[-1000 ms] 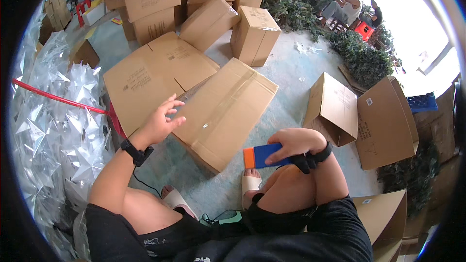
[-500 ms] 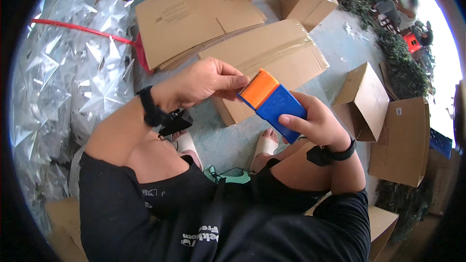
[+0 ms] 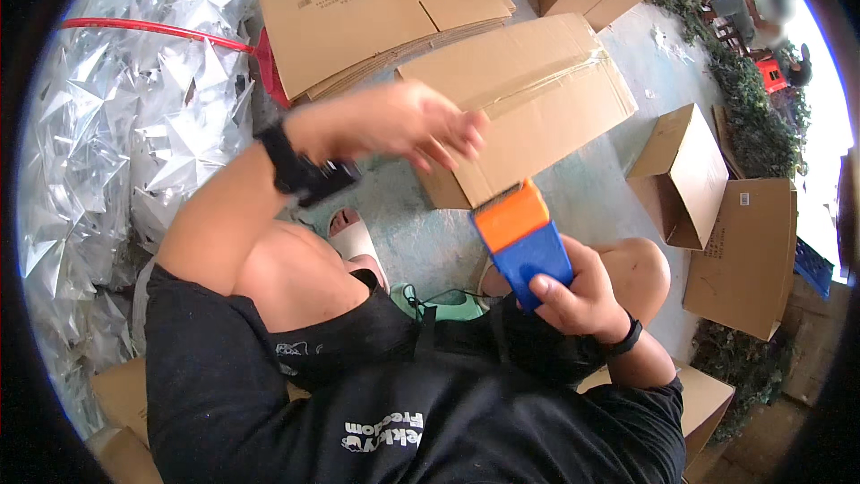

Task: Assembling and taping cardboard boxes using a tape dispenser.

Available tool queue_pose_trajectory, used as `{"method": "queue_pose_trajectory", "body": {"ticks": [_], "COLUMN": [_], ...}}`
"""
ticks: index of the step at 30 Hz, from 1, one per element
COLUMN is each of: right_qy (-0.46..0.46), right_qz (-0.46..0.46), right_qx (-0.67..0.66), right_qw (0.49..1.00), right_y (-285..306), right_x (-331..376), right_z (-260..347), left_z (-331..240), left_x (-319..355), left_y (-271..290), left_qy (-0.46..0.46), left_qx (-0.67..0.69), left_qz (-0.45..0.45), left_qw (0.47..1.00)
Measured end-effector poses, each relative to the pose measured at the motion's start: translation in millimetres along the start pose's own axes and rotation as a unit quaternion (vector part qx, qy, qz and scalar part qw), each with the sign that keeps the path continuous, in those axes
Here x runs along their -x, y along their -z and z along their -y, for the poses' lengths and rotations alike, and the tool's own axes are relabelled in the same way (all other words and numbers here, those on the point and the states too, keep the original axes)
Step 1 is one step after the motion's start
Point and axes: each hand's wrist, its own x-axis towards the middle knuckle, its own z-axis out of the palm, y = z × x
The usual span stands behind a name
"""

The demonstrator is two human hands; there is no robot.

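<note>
- While the right hand [image 3: 584,291] grips a blue and orange tape cutter [image 3: 527,242], its thumb presses on the blue part and its fingers curl round the other side.
- The tape cutter is long and flat. It sticks out past the right thumb, away from the body and a bit to the left, with its orange end first.
- The left hand [image 3: 408,125] is up ahead and to the left of the right hand. Its fingers are loosely bent and look blurry, so I cannot tell if it has hold of anything.
- A closed cardboard box [image 3: 546,139] lies past both hands. Its long side runs from near the left hand out to the far right.
- A shiny strip of clear tape [image 3: 554,81] runs the long way along the box top.
- The left hand is nearer to the box and covers part of its near left end. I cannot tell if it touches.
- The orange end points toward the box's near corner, just beside it in this view.
- Past the left hand is a flat cardboard stack [image 3: 358,0].
- Left of that hand are silvery stars [image 3: 193,175].
- To the right of the right hand sits an open carton [image 3: 699,152].
</note>
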Motion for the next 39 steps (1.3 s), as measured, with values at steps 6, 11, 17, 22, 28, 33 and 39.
{"method": "queue_pose_trajectory", "body": {"ticks": [6, 11, 17, 22, 28, 33, 39], "right_qy": [0.000, 0.037, 0.002, 0.096, 0.410, 0.502, 0.503], "right_qz": [-0.002, 0.018, 0.008, -0.043, 0.002, 0.034, -0.001], "right_qx": [0.069, 0.122, 0.198, 0.225, 0.510, 0.591, 0.589], "right_qw": [0.998, 0.992, 0.980, 0.969, 0.756, 0.631, 0.633], "right_y": [-6, -7, -4, 6, 7, 8, 14], "right_x": [-9, -2, -11, -9, -30, -45, -58], "right_z": [4, 2, 12, 1, 30, 41, 22], "left_z": [16, 10, 7, -3, 12, 7, 3], "left_x": [-3, 4, 7, 4, -6, 0, 9], "left_y": [19, 10, -22, -15, -28, -27, -26], "left_qy": [-0.136, -0.104, -0.036, -0.048, -0.215, -0.269, -0.237], "left_qx": [0.055, -0.008, -0.017, 0.055, -0.109, -0.102, -0.070], "left_qz": [0.023, 0.050, 0.144, 0.123, 0.006, 0.031, 0.025], "left_qw": [0.989, 0.993, 0.989, 0.990, 0.971, 0.957, 0.969]}}
